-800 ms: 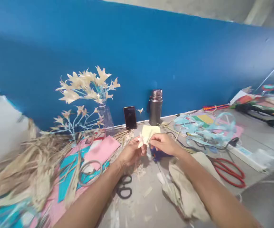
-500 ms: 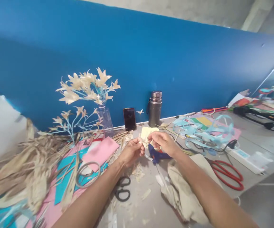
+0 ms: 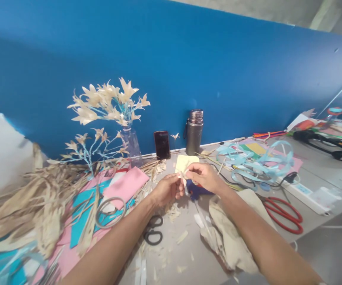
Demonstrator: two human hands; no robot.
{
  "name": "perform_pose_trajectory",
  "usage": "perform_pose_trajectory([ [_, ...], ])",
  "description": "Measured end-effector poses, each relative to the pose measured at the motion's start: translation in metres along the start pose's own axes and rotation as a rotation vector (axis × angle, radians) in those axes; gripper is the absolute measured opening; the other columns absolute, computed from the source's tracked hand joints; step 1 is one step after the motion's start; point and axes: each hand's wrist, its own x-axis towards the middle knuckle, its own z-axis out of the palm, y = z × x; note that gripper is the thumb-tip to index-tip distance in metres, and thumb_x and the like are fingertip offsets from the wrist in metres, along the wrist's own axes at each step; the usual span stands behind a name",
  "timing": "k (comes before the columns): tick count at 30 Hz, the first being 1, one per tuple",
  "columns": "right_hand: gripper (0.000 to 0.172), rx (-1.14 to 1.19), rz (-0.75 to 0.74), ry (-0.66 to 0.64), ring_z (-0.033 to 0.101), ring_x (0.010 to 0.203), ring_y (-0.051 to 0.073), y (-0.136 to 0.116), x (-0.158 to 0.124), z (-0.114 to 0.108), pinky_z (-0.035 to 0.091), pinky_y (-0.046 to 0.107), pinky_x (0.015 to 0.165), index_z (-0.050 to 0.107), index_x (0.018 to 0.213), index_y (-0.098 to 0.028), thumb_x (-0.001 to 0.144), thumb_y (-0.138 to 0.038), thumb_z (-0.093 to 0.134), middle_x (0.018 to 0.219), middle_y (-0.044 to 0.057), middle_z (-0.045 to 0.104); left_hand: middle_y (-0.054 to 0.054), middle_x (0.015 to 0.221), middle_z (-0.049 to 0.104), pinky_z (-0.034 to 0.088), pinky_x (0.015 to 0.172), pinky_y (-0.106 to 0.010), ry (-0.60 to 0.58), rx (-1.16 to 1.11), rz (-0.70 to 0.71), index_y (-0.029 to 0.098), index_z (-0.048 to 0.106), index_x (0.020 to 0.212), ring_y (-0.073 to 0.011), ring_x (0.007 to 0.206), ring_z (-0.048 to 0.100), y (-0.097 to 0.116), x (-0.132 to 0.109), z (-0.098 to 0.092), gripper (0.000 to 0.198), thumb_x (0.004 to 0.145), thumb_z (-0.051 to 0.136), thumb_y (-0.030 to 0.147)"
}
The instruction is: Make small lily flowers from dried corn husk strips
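Close together over the table, both my hands are closed on a small cream piece of dried husk (image 3: 184, 180). My left hand (image 3: 169, 189) pinches it from the left, palm turned partly up. From the right, my right hand (image 3: 204, 177) grips it between thumb and fingers. A pale yellow paper pad (image 3: 187, 161) lies just behind my fingertips. Beneath my right hand is a blue glue gun (image 3: 195, 190), partly hidden. Black-handled scissors (image 3: 153, 230) lie near my left forearm, their blades covered by it.
Husk flowers (image 3: 108, 103) stand in a clear bottle (image 3: 131, 144) at back left. A phone (image 3: 161, 145) and a steel flask (image 3: 194, 132) stand along the blue wall. Dried husks (image 3: 31, 202) fill the left. Red-handled scissors (image 3: 285, 215), cloth (image 3: 233, 237) and a power strip (image 3: 307, 198) lie right.
Both hands stay close together at the same spot. The husk piece shows more plainly now between the fingertips. The camera view has shifted slightly.
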Motion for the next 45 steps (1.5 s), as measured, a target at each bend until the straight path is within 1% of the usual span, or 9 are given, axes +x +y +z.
perform_pose_trajectory([
  [10, 0.019, -0.028, -0.024, -0.041, 0.058, 0.063, 0.013, -0.002, -0.001, -0.001, 0.044, 0.023, 0.057, 0.069, 0.085, -0.015, 0.084, -0.034, 0.065, 0.077, 0.003, 0.067, 0.004, 0.05, 0.045, 0.03, 0.041, -0.018, -0.003, -0.015, 0.045, 0.014, 0.053, 0.061, -0.0077, 0.043, 0.047, 0.001, 0.0, 0.003, 0.03, 0.072, 0.076, 0.029],
  [14, 0.021, 0.132, 0.03, 0.0, 0.049, 0.051, 0.009, 0.007, 0.002, -0.006, 0.038, 0.022, 0.05, 0.067, 0.082, -0.017, 0.082, -0.038, 0.07, 0.063, -0.002, 0.059, -0.005, 0.064, 0.061, 0.04, 0.044, -0.023, -0.02, -0.003, 0.022, 0.011, 0.064, 0.075, -0.0151, 0.054, 0.06, 0.002, 0.001, 0.002, 0.029, 0.074, 0.077, 0.037],
  [16, 0.023, 0.28, 0.055, 0.069, 0.046, 0.049, 0.008, 0.013, 0.004, -0.008, 0.036, 0.022, 0.048, 0.067, 0.083, -0.017, 0.08, -0.039, 0.073, 0.061, -0.004, 0.056, -0.009, 0.073, 0.066, 0.045, 0.049, -0.025, 0.039, -0.008, 0.051, 0.01, 0.066, 0.083, -0.017, 0.061, 0.063, 0.002, 0.003, 0.001, 0.03, 0.071, 0.081, 0.033],
  [18, 0.025, 0.442, 0.101, 0.129, 0.046, 0.049, 0.007, 0.018, 0.006, -0.011, 0.034, 0.021, 0.047, 0.067, 0.081, -0.017, 0.076, -0.038, 0.078, 0.062, -0.003, 0.057, -0.003, 0.067, 0.062, 0.045, 0.052, -0.022, 0.127, -0.032, 0.116, 0.011, 0.064, 0.081, -0.0122, 0.058, 0.059, 0.002, 0.005, -0.002, 0.026, 0.065, 0.083, 0.022],
  [23, 0.03, 0.683, 0.182, 0.191, 0.042, 0.051, 0.006, 0.024, 0.012, -0.019, 0.029, 0.018, 0.045, 0.064, 0.076, -0.017, 0.067, -0.036, 0.085, 0.061, -0.004, 0.051, 0.011, 0.049, 0.037, 0.025, 0.042, -0.016, 0.226, -0.093, 0.227, 0.017, 0.051, 0.068, -0.0028, 0.041, 0.032, 0.005, 0.011, -0.012, 0.029, 0.057, 0.076, 0.008],
  [28, 0.034, 0.742, 0.18, 0.185, 0.038, 0.051, 0.007, 0.022, 0.014, -0.024, 0.028, 0.018, 0.044, 0.057, 0.077, -0.02, 0.066, -0.038, 0.084, 0.062, -0.005, 0.046, 0.007, 0.057, 0.053, 0.039, 0.053, -0.018, 0.313, -0.026, 0.317, 0.017, 0.054, 0.067, -0.0064, 0.052, 0.05, 0.003, 0.013, -0.012, 0.026, 0.056, 0.074, 0.005],
  [33, 0.035, 0.728, 0.196, 0.128, 0.038, 0.05, 0.007, 0.02, 0.012, -0.019, 0.027, 0.019, 0.043, 0.059, 0.077, -0.02, 0.065, -0.038, 0.086, 0.06, -0.005, 0.046, 0.004, 0.058, 0.06, 0.042, 0.056, -0.019, 0.357, 0.105, 0.348, 0.015, 0.062, 0.069, -0.0081, 0.054, 0.056, 0.004, 0.009, -0.003, 0.021, 0.061, 0.081, 0.012],
  [40, 0.031, 0.688, 0.211, 0.018, 0.041, 0.049, 0.005, 0.023, 0.008, -0.005, 0.026, 0.018, 0.045, 0.064, 0.077, -0.016, 0.068, -0.037, 0.085, 0.058, -0.004, 0.052, -0.003, 0.062, 0.063, 0.041, 0.044, -0.023, 0.175, 0.164, 0.231, 0.013, 0.068, 0.078, -0.0126, 0.048, 0.056, 0.002, 0.004, 0.008, 0.043, 0.074, 0.073, 0.055],
  [45, 0.032, 0.578, 0.193, -0.036, 0.042, 0.046, 0.006, 0.019, 0.005, 0.003, 0.029, 0.02, 0.045, 0.066, 0.079, -0.015, 0.069, -0.04, 0.084, 0.055, -0.005, 0.053, 0.001, 0.052, 0.054, 0.037, 0.042, -0.022, 0.118, 0.106, 0.157, 0.014, 0.063, 0.07, -0.0117, 0.044, 0.054, -0.001, 0.004, 0.007, 0.039, 0.076, 0.072, 0.052],
])
